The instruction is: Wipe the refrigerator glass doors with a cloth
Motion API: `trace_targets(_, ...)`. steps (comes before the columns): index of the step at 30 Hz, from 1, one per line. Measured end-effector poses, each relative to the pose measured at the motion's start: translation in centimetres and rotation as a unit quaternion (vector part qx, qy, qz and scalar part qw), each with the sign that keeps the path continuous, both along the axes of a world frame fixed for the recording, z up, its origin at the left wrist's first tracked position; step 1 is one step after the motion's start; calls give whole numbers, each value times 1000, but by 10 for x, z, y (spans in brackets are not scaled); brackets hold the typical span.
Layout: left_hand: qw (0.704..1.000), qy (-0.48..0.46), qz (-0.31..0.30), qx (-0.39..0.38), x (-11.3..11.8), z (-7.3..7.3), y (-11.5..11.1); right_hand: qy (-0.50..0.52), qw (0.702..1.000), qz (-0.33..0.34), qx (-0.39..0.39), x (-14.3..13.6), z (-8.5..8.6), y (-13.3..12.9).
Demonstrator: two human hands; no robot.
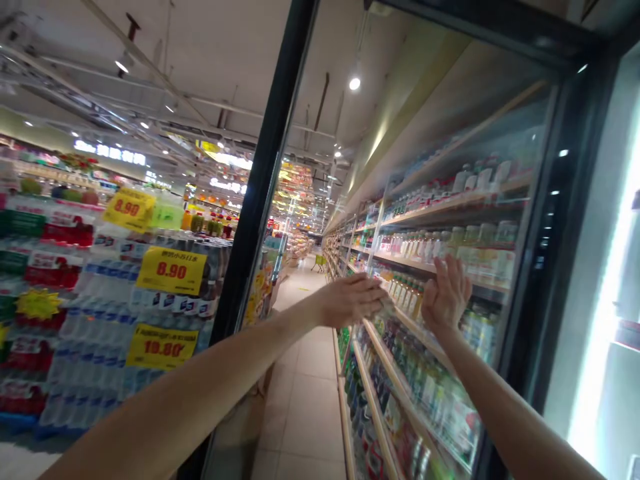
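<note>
Glass door [273, 147], dark-framed, before our hands. Price signs [171, 270], yellow, left of them: 8.90, twice; a third, blurred, seemingly 10.80. Our left hand [347, 301]: fingers extended rightward; whether it pinches anything, or either touches glass, we cannot tell. Our right hand [447, 293]: raised, fingers spread. Bottled drinks [407, 297], shelved, seen beyond our hands through the pane.
</note>
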State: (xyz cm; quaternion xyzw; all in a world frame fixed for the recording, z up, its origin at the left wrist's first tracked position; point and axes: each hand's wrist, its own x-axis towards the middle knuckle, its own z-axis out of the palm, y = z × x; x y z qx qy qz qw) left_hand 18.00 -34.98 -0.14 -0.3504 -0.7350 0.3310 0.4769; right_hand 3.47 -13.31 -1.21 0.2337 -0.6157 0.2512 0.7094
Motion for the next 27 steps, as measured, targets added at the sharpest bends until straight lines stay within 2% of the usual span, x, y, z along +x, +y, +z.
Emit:
trace_targets(2, 982, 89, 20, 165, 10, 22, -20, 1, 1000, 0, 1, -1, 0, 0)
trace_targets(4, 924, 191, 29, 330, 19, 41, -36, 5, 1000, -1, 0, -1, 0, -1)
trace_targets(5, 897, 223, 32, 380, 21, 43, -40, 5, 1000, -2, -2, 0, 0, -1)
trace_targets(6, 885, 236, 34, 399, 21, 40, -40, 4, 1000, -5, -5, 0, 0, -1)
trace_targets(7, 893, 229, 38, 385, 19, 32, -36, 2, 1000, -6, -8, 0, 0, -1)
trace_targets(8, 918, 204, 40, 338, 15, 20, -30, 2, 1000, -7, -8, 1, 1, -1)
trace_targets(10, 976, 124, 29, 178, 7, -6, -17, 10, 1000, -8, -4, 1, 0, -1)
trace_targets(11, 992, 83, 20, 97, 4, -15, -13, 16, 1000, -7, -2, 0, 0, -1)
trace_targets(12, 998, 51, 14, 38, 2, -19, -12, 23, 1000, -6, 0, 0, 0, 0)
trace_targets(13, 999, 37, 12, 17, 3, -18, -14, 26, 1000, -5, 1, 0, 0, 0)
trace_targets(14, 998, 47, 15, 44, 6, -11, -19, 28, 1000, -5, 2, -1, 0, 0)
trace_targets(15, 991, 76, 22, 108, 11, -1, -26, 26, 1000, -5, 1, -1, 0, 0)
trace_targets(16, 974, 117, 31, 189, 16, 12, -34, 23, 1000, -5, 0, -1, 0, 0)
trace_targets(18, 920, 195, 40, 337, 25, 32, -46, 16, 1000, -4, -1, -2, 0, 0)
trace_targets(19, 899, 216, 43, 379, 27, 36, -48, 13, 1000, -3, -2, -2, 0, 0)
trace_targets(20, 893, 218, 47, 390, 27, 34, -46, 12, 1000, -2, -2, -2, 0, 0)
trace_targets(22, 928, 175, 52, 325, 22, 15, -34, 17, 1000, 0, -1, -3, 0, 0)
trace_targets(24, 982, 96, 34, 160, 14, -12, -18, 27, 1000, 2, -1, -4, 0, 0)
trace_targets(26, 999, 38, 5, 17, 9, -29, -9, 36, 999, 2, -2, -4, 0, 0)
trace_targets(27, 999, 32, 0, -3, 9, -29, -10, 39, 999, 1, -3, -4, 0, 0)
